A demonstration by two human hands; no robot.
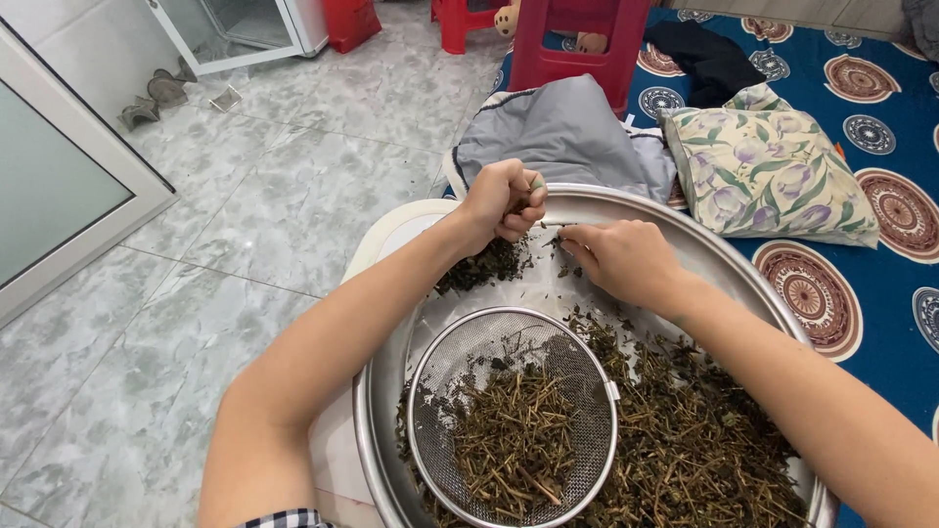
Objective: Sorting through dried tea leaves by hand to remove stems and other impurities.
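Over the far rim of the big steel basin [724, 262], left hand [504, 202] has its fingers closed on a thin stem [556, 224]; right hand [621, 259] fingers pinch its other end. Stripping looks partly done — one small dark leaf pile [484, 266] at the far side, one sieve [512, 416] of bare stems near side, one large unsorted heap [699, 440] beside the sieve. Counts: one basin, one sieve, two hands.

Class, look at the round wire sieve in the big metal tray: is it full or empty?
Partly full: the sieve holds a layer of dried stems.
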